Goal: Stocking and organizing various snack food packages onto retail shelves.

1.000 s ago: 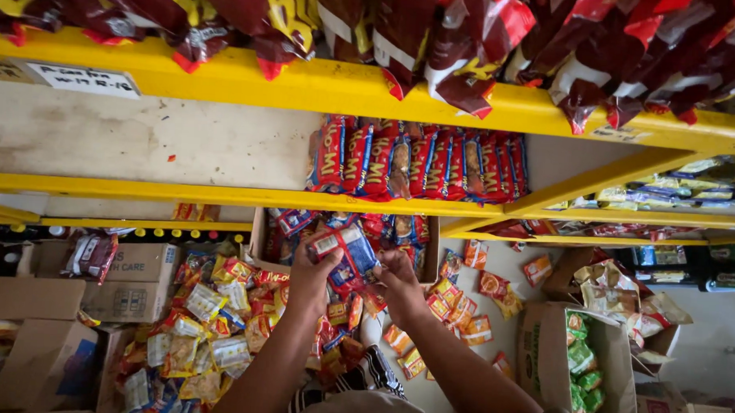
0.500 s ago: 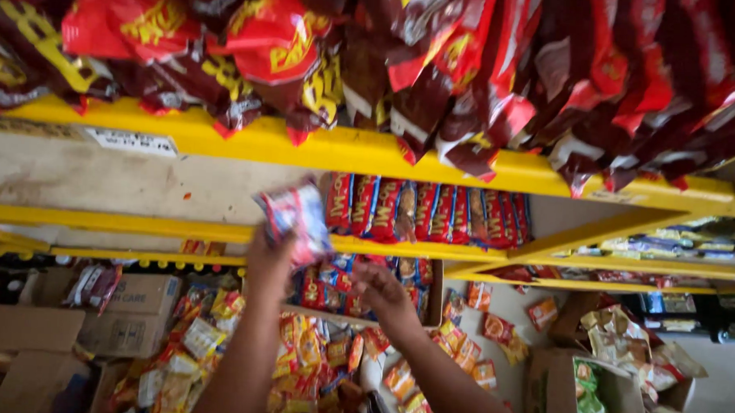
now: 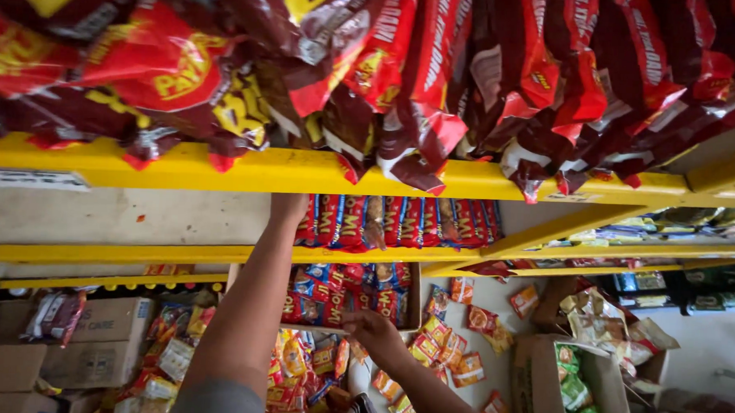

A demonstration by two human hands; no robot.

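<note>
Reaching up under the top yellow shelf beam [image 3: 320,172], the left hand [image 3: 290,202] is mostly hidden behind that beam, so whether its fingers are spread or closed cannot be told; it sits at the left end of the row of red noodle packets [image 3: 399,222] standing upright on the middle shelf. That row counts roughly ten glossy packets, pressed edge to edge, though the exact number is hard to fix. The right hand [image 3: 371,329] hangs lower, fingers curled loosely and narrow, touching the front edge of an open cardboard box [image 3: 415,302] filled with more red and blue packets [image 3: 344,291]; whether it grips one cannot be told. Overhead, a crowd of crinkled maroon and red snack bags [image 3: 405,69], shiny foil, droops over the beam, too many to count. On the floor lies a loose heap of small yellow and orange sachets [image 3: 297,363]. At left stand about four plain brown cartons [image 3: 107,328], matte and square-cornered. At right one taller carton [image 3: 541,375] holds green packets [image 3: 573,393]
</note>
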